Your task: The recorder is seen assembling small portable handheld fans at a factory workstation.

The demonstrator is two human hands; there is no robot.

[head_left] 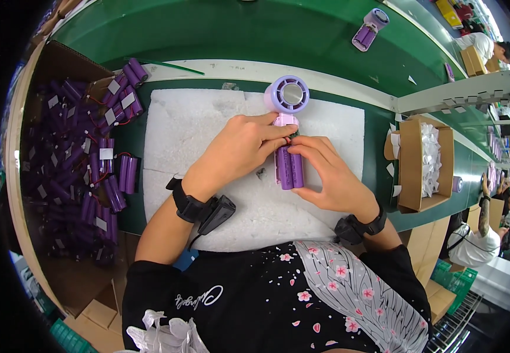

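Two purple cylindrical cells (289,167) sit side by side in the open handle of a small lilac handheld fan (287,95), which lies flat on a white foam pad (196,126) at the middle of the bench. The fan's long axis runs away from the person: round head at the far end, handle with the cells pointing back toward the body. The left hand (240,147) is closed over the neck of the fan, fingertips pressing where head meets handle. The right hand (325,170) pinches the upper end of the cells between thumb and fingers, its palm beside the handle. Judgement: the assembly is light and rigid, a thin plastic shell with smooth, slippery cell sleeves; fine wiring near the neck looks fragile. The firmest hold appears to be across the handle sides, clear of the wires. A carton of loose purple cells (69,170) stands at the left; a box of white bags (425,162) stands at the right
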